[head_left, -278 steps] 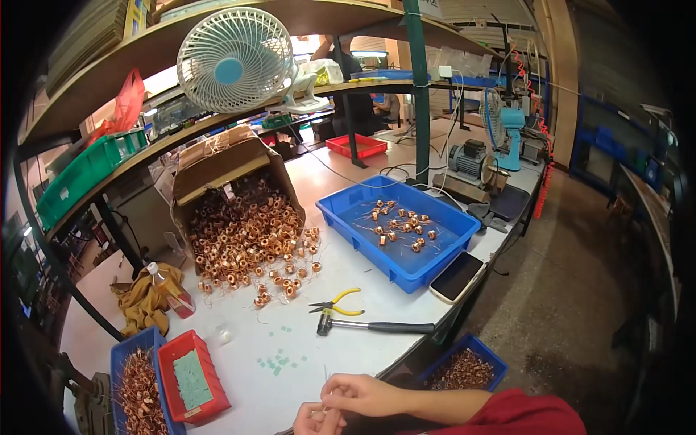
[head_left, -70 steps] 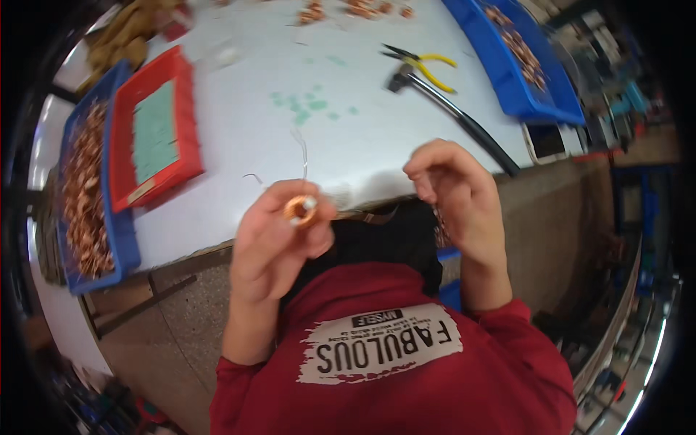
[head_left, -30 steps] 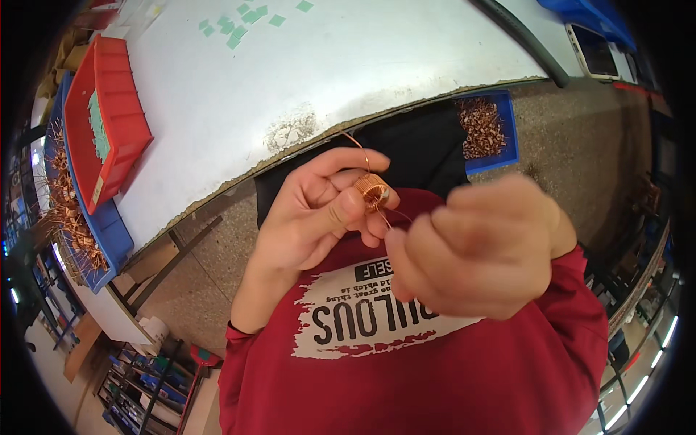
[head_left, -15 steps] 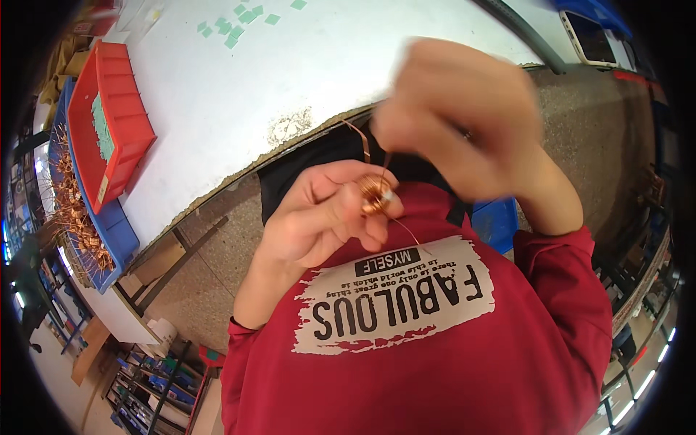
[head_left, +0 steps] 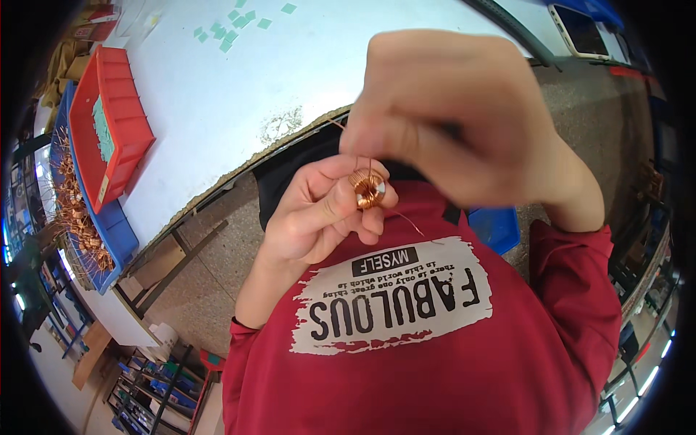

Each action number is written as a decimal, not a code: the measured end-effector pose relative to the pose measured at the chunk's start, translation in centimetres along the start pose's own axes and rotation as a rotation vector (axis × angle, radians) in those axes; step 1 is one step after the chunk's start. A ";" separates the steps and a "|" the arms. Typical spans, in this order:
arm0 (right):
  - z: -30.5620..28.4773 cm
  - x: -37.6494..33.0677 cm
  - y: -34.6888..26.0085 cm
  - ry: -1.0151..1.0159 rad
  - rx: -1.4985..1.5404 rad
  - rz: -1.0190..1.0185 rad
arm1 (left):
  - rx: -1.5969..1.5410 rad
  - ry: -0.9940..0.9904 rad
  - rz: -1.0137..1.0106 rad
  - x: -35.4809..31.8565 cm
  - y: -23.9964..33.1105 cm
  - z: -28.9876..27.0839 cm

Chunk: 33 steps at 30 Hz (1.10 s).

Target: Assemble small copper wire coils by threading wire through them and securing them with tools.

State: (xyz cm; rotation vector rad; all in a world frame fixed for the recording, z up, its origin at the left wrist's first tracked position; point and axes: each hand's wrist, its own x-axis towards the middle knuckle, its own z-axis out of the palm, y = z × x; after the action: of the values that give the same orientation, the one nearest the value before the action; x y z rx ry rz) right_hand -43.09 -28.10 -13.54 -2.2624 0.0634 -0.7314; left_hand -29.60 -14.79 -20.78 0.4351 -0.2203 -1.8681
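White workbench: red tray, blue bin, green paper squares, phone.

Just one head cam, looking straight down, super close above the fingers, table edge just beyond them.

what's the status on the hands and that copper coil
Left hand pinching copper coil. Right hand above it, pulling thin wire taut. Nothing in the way.
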 end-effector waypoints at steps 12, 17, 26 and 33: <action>1.3 -0.8 3.2 -0.152 0.952 0.956 | -0.066 -0.128 -0.070 -0.2 0.6 0.8; 0.8 -1.0 2.5 -0.011 0.634 0.817 | -0.053 -0.063 0.059 -0.1 0.7 1.2; -0.4 -3.5 -0.5 0.054 0.358 0.418 | -0.070 0.121 0.275 -0.4 2.2 2.5; -0.1 -3.6 -0.5 0.168 0.254 0.459 | 0.055 0.150 0.276 -0.8 2.6 2.4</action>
State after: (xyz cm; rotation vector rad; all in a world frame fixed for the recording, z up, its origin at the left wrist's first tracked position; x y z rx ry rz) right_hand -46.21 -26.89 -14.93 -1.8457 0.5227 -0.6354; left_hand -28.01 -15.05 -17.51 0.5514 -0.2197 -1.5551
